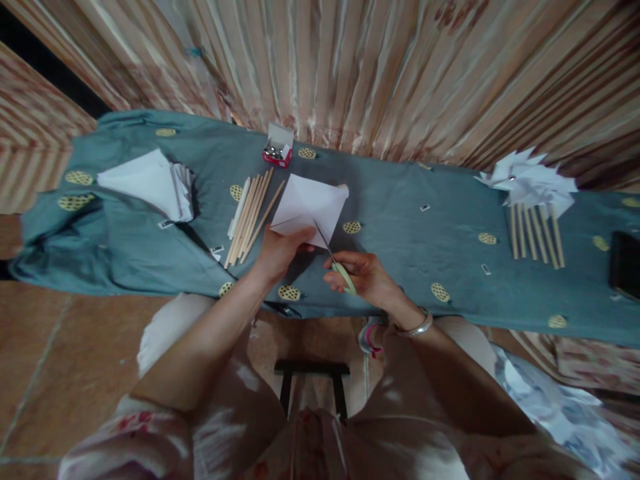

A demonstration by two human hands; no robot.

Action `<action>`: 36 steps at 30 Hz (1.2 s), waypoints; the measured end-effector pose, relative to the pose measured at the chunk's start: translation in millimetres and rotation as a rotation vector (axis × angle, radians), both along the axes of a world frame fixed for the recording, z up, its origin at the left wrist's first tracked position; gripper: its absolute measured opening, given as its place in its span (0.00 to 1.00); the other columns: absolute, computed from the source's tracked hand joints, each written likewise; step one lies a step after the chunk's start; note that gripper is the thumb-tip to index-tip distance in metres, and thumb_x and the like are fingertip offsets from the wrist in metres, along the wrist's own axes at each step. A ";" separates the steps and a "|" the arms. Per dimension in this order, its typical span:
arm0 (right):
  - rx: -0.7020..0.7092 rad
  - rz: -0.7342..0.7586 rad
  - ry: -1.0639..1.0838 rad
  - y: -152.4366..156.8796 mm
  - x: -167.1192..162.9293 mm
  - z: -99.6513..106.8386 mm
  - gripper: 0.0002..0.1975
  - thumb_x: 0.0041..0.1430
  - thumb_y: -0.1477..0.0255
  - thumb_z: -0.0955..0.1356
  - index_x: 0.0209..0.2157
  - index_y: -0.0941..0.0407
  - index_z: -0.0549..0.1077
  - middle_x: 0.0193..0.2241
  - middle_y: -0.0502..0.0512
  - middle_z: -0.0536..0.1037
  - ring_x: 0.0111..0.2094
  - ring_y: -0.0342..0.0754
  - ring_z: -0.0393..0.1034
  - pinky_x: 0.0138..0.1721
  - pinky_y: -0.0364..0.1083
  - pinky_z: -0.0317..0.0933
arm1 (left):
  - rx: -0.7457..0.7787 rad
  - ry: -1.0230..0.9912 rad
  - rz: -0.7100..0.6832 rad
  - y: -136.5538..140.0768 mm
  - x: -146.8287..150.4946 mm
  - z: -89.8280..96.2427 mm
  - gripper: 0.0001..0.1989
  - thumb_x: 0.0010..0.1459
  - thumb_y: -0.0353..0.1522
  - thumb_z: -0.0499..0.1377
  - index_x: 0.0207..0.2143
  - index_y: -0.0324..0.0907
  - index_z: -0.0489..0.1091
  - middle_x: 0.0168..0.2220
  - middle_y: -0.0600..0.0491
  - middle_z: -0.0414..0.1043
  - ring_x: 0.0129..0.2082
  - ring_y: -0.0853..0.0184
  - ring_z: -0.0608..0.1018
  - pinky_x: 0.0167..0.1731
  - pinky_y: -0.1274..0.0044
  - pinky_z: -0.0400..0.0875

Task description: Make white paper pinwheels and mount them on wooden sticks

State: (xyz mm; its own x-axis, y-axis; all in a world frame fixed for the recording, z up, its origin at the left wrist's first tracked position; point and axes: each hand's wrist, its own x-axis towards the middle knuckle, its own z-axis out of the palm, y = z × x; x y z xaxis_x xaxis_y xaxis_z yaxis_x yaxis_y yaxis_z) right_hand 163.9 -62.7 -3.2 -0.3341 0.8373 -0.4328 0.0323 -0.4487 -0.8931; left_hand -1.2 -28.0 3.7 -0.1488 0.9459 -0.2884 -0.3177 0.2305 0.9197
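Observation:
A square sheet of white paper [311, 203] is held up over the cloth-covered table. My left hand [286, 252] grips its near edge, thumb on top and fingers beneath. Slits run inward from its near left and near right corners. In my right hand [364, 275] is a pair of scissors [344, 277] with pale green handles, its blades at the sheet's near right corner. Just left of the sheet lie several wooden sticks [255, 210] and a white pen [239, 208].
An open red-and-white box [278, 147] of small metal pieces stands behind the sticks. White paper sheets [150, 183] are stacked at left. Finished paper pinwheels [533, 180] on sticks lie at right, before a dark object [625, 263]. A striped curtain [350, 73] hangs behind the table [400, 227].

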 end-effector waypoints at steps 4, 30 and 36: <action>-0.008 0.037 0.003 -0.8 3.4 -0.7 0.25 0.31 0.55 0.82 0.28 0.55 0.75 0.17 0.44 0.74 0.19 0.40 0.68 0.21 0.40 0.63 | -0.006 -0.008 0.036 3.5 -5.5 -0.1 0.21 0.32 0.33 0.71 0.32 0.42 0.71 0.30 0.56 0.76 0.28 0.67 0.77 0.23 0.78 0.70; 0.287 -0.367 0.117 32.2 40.6 9.6 0.29 0.34 0.48 0.80 0.33 0.54 0.77 0.23 0.45 0.75 0.23 0.40 0.67 0.24 0.41 0.62 | 0.095 0.161 -0.270 0.7 -5.6 -20.0 0.18 0.39 0.42 0.73 0.28 0.38 0.79 0.28 0.50 0.80 0.28 0.64 0.78 0.31 0.74 0.72; 0.306 -0.419 0.076 38.1 33.1 7.3 0.22 0.34 0.61 0.82 0.31 0.53 0.75 0.22 0.42 0.72 0.22 0.38 0.62 0.23 0.40 0.60 | 0.130 0.317 -0.382 -2.9 -1.7 -21.8 0.13 0.42 0.39 0.70 0.28 0.39 0.79 0.25 0.54 0.77 0.27 0.66 0.75 0.31 0.76 0.70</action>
